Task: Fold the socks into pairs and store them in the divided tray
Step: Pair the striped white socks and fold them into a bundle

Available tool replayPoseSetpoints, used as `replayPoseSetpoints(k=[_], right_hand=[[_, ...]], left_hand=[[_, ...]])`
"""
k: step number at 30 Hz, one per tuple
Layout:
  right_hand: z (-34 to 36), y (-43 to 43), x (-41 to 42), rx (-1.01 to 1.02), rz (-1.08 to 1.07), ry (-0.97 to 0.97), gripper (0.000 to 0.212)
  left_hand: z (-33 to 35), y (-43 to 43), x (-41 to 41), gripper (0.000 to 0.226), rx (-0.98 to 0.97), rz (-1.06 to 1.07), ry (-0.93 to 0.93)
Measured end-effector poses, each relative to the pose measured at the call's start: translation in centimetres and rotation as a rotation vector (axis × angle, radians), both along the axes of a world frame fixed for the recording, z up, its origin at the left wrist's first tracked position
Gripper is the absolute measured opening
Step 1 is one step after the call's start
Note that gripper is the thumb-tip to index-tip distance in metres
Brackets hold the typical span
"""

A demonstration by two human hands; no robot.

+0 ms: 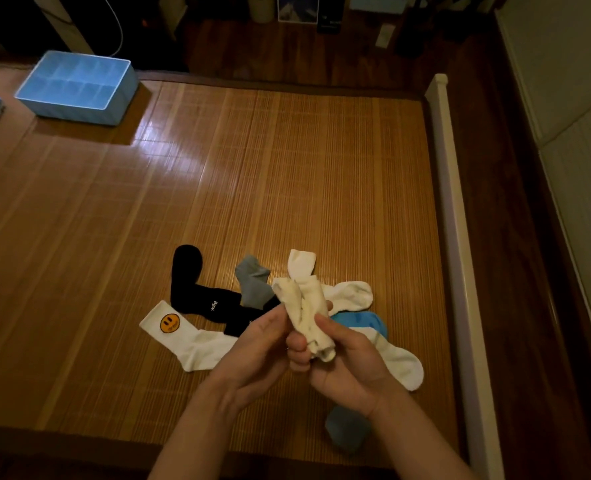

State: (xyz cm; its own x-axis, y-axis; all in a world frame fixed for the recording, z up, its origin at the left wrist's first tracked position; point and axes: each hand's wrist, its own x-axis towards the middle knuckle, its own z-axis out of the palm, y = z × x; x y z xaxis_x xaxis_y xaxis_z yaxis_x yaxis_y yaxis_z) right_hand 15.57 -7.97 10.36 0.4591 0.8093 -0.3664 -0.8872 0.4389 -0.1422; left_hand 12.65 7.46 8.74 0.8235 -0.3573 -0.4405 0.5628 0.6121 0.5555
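Bamboo mat [287, 168], rolled cream socks [308, 315]

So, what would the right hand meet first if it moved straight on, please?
Probably the left hand; the right hand, gripping the cream sock roll, points straight at it.

bamboo mat [287, 168], white rail [450, 202], wooden floor [287, 50]
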Motion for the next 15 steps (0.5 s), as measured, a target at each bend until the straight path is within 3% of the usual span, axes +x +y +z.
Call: replayPoseSetpoints(k=[2, 6, 10, 15], right_hand=[[0.0, 0.2, 0.0, 0.007, -0.001, 0.035, 0.052], [0.0, 0.6, 0.0, -0.020, 0.002, 0.026, 0.045], [0.1, 0.9, 0.2, -0.061, -0.001, 0.013, 0.044], [0.2, 1.6, 0.2, -0.043, -0.011, 0.031, 0.046]], left_hand=[[0.3, 0.3, 0.1, 0.071, -0.038, -0.042, -0.057], [0.7, 0.6, 0.2, 0.064, 0.008, -0.048, -0.043], [0.8, 0.3, 0.2, 0.092, 0.128, 0.036, 0.039], [1.3, 0.8, 0.4, 0.063, 0.144, 0.070, 0.025]])
